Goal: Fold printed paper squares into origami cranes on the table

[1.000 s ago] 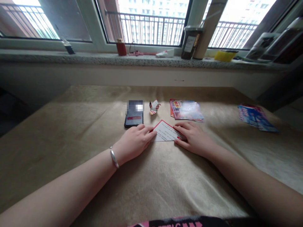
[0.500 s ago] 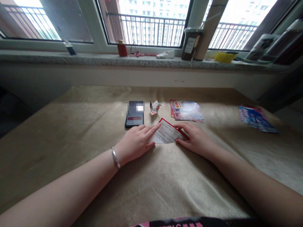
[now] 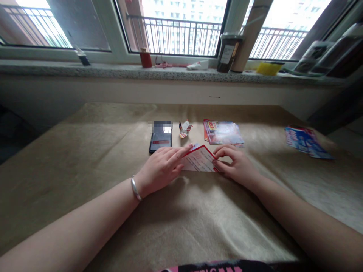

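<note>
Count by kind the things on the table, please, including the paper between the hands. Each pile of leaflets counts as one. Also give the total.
Black rectangular phone: 1
Small white-and-red folded paper figure: 1
Red-edged white printed paper: 1
Piles of glossy printed leaflets: 2 (pink-and-purple pile, mostly blue pile)
Total: 5

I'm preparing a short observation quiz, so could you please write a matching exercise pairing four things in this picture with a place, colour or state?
Things:
1. Phone
2. Bracelet
3. Sheet of paper
4. Folded paper figure

Descriptions:
A. Between the left hand and the right hand, with printing and a red edge
B. Left of the pile of leaflets, standing with raised points
C. Silver, worn
D. Lying screen up, with a dark case

Pairs: 1-D, 2-C, 3-A, 4-B.
</note>
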A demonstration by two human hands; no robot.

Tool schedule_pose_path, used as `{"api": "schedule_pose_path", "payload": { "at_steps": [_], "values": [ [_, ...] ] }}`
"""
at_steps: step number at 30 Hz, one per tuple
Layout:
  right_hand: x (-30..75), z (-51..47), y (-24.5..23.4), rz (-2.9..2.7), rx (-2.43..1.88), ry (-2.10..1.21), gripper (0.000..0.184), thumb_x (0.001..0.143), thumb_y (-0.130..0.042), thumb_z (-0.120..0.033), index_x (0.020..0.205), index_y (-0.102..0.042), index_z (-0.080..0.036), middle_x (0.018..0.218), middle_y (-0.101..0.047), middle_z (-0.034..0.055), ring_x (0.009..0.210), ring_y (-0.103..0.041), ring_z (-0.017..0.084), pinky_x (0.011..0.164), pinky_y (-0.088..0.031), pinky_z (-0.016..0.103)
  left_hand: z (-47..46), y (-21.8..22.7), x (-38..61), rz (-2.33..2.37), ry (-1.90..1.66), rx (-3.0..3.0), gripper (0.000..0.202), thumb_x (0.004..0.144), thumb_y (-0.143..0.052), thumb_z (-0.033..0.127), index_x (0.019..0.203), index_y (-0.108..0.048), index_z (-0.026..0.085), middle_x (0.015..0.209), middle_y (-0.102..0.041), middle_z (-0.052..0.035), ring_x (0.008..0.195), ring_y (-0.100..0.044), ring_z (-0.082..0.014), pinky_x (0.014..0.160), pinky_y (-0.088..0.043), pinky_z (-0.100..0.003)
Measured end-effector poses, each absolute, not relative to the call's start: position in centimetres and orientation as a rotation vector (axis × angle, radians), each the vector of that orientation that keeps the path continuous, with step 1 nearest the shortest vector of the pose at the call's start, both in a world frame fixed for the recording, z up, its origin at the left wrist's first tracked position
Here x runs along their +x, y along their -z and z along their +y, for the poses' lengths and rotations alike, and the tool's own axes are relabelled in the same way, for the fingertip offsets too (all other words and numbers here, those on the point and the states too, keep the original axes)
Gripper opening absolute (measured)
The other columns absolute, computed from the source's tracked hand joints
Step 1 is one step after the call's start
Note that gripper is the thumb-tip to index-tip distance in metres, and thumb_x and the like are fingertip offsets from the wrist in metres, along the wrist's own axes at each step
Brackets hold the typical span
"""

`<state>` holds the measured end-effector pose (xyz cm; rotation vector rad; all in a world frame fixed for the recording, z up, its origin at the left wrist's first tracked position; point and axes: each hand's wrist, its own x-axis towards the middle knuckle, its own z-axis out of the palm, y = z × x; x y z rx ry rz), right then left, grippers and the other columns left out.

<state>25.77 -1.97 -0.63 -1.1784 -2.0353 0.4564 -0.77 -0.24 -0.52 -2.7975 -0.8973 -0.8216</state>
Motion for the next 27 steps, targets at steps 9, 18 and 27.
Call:
{"api": "schedule_pose_path", "payload": {
  "at_steps": [9,18,27],
  "values": [
    [25.82,-2.70,0.15,-2.174,-1.043,-0.128,0.007,0.082,-0.056,-0.016,0.077,-0.058,-0.021,0.084,-0.068,0.0041,0.079,-0.062,0.017,0.074,-0.050,0.033,-0.31,0.09,-0.64,-0.871,1.003,-2.898,0.044,0.087,-0.049,0.013,0.130,-0.042,0.017,0.115,-0.060,-0.0091,0.102,-0.057,-0.0174,0.089,-0.051,-0.036],
    [25.82,-2.62,-0.30,-2.412,-0.885,-0.062,0.009,0.084,-0.054,-0.017,0.083,-0.063,-0.020,0.100,-0.070,0.0042,0.092,-0.063,0.017,0.081,-0.052,0.033,-0.32,-0.40,-0.62,-0.753,0.704,-3.006,0.021,0.090,-0.048,0.020,0.106,-0.062,0.021,0.118,-0.062,-0.0046,0.108,-0.056,-0.0179,0.098,-0.043,-0.039],
    [26.26,-1.93,0.46,-2.559,-0.802,-0.145,0.011,0.084,-0.054,-0.018,0.085,-0.064,-0.021,0.105,-0.069,0.0042,0.100,-0.061,0.018,0.086,-0.052,0.036,-0.11,-0.01,-0.60,-0.667,0.525,-3.081,0.030,0.092,-0.048,0.034,0.117,-0.058,0.020,0.122,-0.061,-0.0062,0.116,-0.052,-0.0210,0.102,-0.041,-0.043]
  ]
}}
